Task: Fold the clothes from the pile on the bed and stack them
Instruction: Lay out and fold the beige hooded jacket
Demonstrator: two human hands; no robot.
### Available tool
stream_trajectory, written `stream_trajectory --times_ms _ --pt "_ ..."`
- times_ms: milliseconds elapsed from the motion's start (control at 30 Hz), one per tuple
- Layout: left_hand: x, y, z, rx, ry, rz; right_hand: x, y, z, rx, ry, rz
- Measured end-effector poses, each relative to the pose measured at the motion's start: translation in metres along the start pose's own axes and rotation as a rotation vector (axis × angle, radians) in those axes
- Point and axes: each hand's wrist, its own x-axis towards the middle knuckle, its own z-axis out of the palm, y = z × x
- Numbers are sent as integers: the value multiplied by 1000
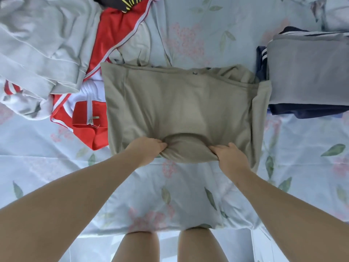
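- Khaki garment point(179, 106): lies flat mid-bed point(188, 195), between the pile point(56, 53) on the left and the stack point(309, 72) on the right, its left edge over the red jacket point(90, 127).
- Left hand point(147, 150) and right hand point(230, 157) each pinch the near hem, bunching it.
- Looks soft, light and limp; it will sag between the grips, so taking the hem nearer its corners should keep the fold square.
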Motion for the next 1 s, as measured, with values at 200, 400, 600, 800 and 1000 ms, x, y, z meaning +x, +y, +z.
stream_trajectory --times_ms 200,400,600,800,1000 --pt "-46 51 57 -7 -213 89 -72 -5 50 30 -178 -8" --pt "-72 77 70 -132 -263 16 -107 6 68 279 -205 55" --pt "-53 75 60 -134 193 -112 -114 21 64 492 198 820" --pt "-22 77 52 -179 74 -234 -112 56 71 691 114 710" --pt "-15 73 53 -184 -1 -283 -122 70 57 817 589 744"
